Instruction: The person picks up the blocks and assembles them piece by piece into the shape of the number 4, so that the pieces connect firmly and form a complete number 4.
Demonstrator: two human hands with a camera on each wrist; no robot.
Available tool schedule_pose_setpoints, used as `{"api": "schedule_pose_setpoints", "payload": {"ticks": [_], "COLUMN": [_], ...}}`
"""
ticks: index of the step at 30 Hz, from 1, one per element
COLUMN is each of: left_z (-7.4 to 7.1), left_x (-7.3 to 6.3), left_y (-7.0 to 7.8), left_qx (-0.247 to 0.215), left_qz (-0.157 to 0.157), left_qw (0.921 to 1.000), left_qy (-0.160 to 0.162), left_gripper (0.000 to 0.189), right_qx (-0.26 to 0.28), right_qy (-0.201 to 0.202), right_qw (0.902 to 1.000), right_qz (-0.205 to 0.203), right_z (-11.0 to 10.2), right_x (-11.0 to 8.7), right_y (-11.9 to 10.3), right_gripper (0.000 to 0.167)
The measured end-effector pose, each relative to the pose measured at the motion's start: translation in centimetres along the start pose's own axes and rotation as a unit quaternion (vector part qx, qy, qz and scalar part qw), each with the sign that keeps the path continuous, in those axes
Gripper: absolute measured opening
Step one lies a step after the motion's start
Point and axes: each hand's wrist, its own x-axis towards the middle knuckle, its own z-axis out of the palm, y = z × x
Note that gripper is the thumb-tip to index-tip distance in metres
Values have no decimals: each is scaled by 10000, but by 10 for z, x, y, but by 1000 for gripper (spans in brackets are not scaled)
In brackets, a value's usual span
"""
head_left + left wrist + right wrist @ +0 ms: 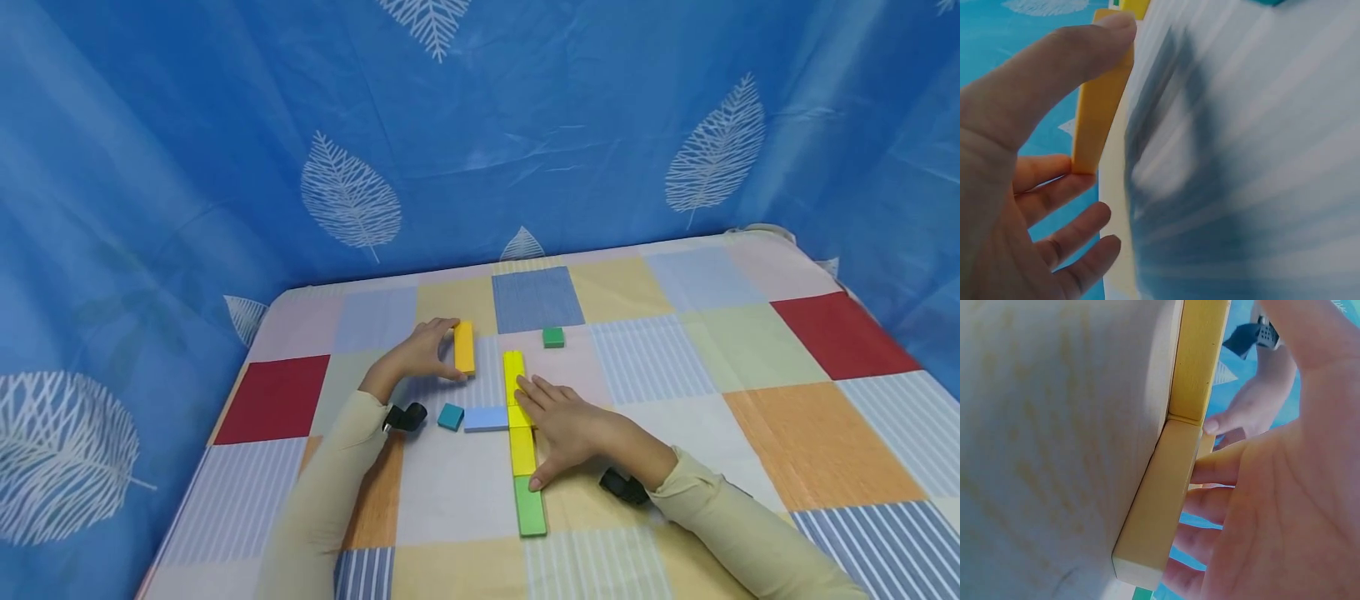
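Observation:
My left hand (423, 350) pinches an orange rectangular block (464, 348) between thumb and fingertips. In the left wrist view the thumb lies over one end of the orange block (1100, 119), with two fingertips at the other end. A straight row runs from the yellow blocks (522, 450) down to a light green block (531, 508). My right hand (566, 425) spreads over the right side of this row, its fingers extended. The right wrist view shows those fingers touching or close beside a yellow block (1154, 500); contact is hard to tell.
A light blue block (486, 419) meets the row from the left, beside a teal block (451, 417). Farther back lies a small green block (553, 337). All lie on a patchwork cloth (465, 500); a blue leaf-patterned curtain (570, 125) hangs behind the table.

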Motion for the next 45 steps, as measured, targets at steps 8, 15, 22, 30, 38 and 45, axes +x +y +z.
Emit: {"api": "schedule_pose_setpoints", "payload": {"ticks": [8,15,22,30,38,45], "left_z": [10,16,16,19,16,18], "left_x": [-17,-25,-27,-27,-29,-27], "left_y": [-3,-6,-7,-8,-7,-5], "left_qx": [-277,-489,-364,-184,-311,-285], "left_qz": [28,-142,-181,-254,-246,-178], "left_qw": [9995,9985,9991,9995,9992,9992], "left_qy": [119,189,101,-39,-48,213], "left_gripper": [105,104,102,100,103,82], "right_qx": [2,45,48,-7,-4,5], "right_qy": [-8,60,75,50,57,48], "right_qw": [10000,9999,9999,9999,10000,10000], "right_qz": [50,-84,-93,-94,-63,-51], "right_z": [-3,-1,-1,-1,-1,0], "right_x": [-1,1,1,1,2,2], "right_y": [2,3,2,2,1,1], "right_gripper": [121,121,120,120,120,120]}}
